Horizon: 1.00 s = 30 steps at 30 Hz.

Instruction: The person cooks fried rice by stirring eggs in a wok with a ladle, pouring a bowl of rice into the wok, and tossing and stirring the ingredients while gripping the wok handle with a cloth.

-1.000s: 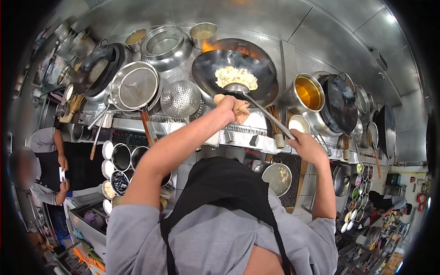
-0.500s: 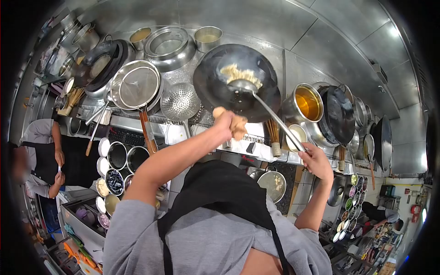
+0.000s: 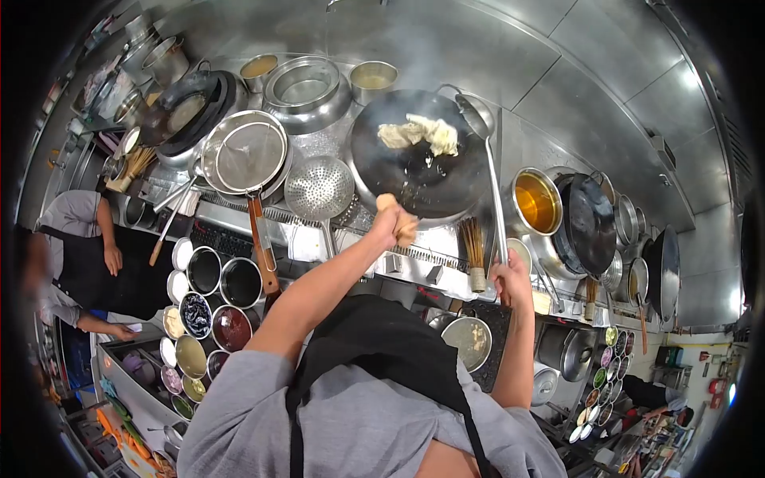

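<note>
My left hand [image 3: 386, 224] is closed around a folded tan cloth [image 3: 406, 232] at the near edge of the black wok [image 3: 386, 177]. Whatever part of the wok lies under the cloth is hidden. Pale, clumped food [image 3: 437, 135] sits in the far half of the wok, with small bits scattered nearer and smoke rising above. In my right hand [image 3: 512, 280] is the long handle of a metal ladle [image 3: 476, 116]. Its bowl is up at the wok's far right rim, apart from the food.
Left of the wok are a perforated skimmer [image 3: 319, 187] and a mesh strainer [image 3: 244, 151]. A pot of amber liquid [image 3: 535, 201] and a bamboo brush [image 3: 476, 253] stand to the right. Ingredient tubs [image 3: 191, 356] line the lower left, near a co-worker in a black apron [image 3: 111, 271].
The ladle has left the food and swung to the wok's right rim, my right hand shifting left and slightly up. The wok is tilted differently, and the food looks more clumped.
</note>
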Each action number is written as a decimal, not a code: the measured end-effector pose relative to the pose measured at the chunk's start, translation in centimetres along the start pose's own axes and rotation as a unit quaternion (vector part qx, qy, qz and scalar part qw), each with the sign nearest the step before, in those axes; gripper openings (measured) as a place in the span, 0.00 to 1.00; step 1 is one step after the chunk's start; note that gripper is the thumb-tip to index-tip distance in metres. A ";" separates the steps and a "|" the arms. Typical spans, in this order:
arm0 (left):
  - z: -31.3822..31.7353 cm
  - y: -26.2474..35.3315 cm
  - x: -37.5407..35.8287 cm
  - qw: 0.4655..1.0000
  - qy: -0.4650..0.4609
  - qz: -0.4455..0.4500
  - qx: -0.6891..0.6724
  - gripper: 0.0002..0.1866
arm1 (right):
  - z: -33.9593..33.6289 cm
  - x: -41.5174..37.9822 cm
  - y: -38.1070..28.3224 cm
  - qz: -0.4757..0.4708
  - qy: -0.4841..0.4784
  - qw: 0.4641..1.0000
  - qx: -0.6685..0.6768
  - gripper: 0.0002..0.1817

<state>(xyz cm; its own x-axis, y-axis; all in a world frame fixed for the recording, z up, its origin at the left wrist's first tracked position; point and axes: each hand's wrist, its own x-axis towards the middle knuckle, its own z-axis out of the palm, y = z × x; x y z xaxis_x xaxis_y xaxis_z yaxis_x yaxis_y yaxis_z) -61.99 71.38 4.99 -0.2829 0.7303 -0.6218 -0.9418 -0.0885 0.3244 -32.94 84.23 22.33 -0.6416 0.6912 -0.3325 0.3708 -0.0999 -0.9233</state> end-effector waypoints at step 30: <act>1.6 1.1 5.9 0.986 0.105 0.093 0.090 0.10 | 12.5 6.5 3.1 0.108 -0.158 0.979 0.064 0.13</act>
<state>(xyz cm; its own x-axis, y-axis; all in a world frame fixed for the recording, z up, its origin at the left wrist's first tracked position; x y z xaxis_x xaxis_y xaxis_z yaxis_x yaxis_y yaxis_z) -64.37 76.66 2.82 -0.4966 0.5541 -0.6681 -0.8282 -0.0723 0.5557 -44.34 79.47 14.92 -0.7409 0.3898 -0.5469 0.4462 -0.3230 -0.8346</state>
